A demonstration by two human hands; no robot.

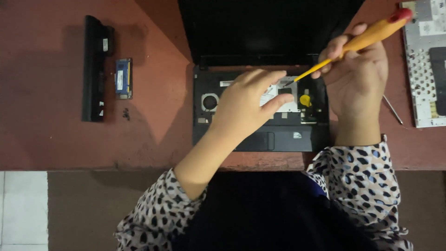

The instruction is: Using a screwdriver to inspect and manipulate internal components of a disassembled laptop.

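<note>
Right hand (357,74): closed around a yellow screwdriver (367,37), tip down on the laptop's inner metal plate
Left hand (248,100): fingers spread flat on the plate, holding nothing
Laptop (260,107): opened black base, centre of red table (153,135)
Far left: black battery (93,69), blue memory module (123,78), small screws (126,113)
Far right: removed keyboard (425,65)

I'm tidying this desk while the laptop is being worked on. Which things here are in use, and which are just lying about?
In use:
opened laptop
yellow-handled screwdriver, held in the right hand
left hand, resting on the laptop's inside

Lying about:
black battery pack
blue memory module
small screws
removed keyboard
thin metal tool
</note>
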